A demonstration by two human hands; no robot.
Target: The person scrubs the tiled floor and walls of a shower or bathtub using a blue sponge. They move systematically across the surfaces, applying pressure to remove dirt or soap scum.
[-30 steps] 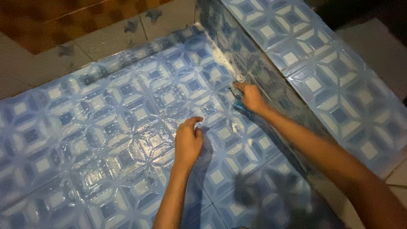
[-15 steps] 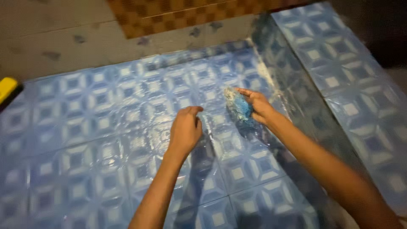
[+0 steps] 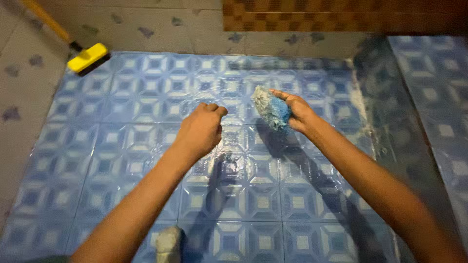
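Right hand [image 3: 297, 111] grips a blue sponge [image 3: 271, 108], fingers over its top and thumb under, sponge held up on edge above the wet floor [image 3: 122, 146], out to the left of the palm. Sponge looks grey and sudsy on its upper left face, blue near the hand. Its shadow falls on the tiles just below.

Left hand [image 3: 202, 129] is curled into a loose fist, holding nothing, hovering over the floor just left of the sponge; whether its knuckles touch the tiles I cannot tell. Hands near each other, not touching.

Floor is blue and white patterned tile, glossy with water around the hands. A raised ledge [image 3: 429, 112] in the same tile runs along the right side, with pale residue at its base. Grey wall [image 3: 161, 24] at the back and left, brown checked tile band [image 3: 341, 14] top right.

Yellow brush [image 3: 87, 58] with a long handle lies in the top left corner, well apart from both hands. A small grey lump [image 3: 168, 243] sits at the bottom edge by the left forearm; cannot tell what it is.
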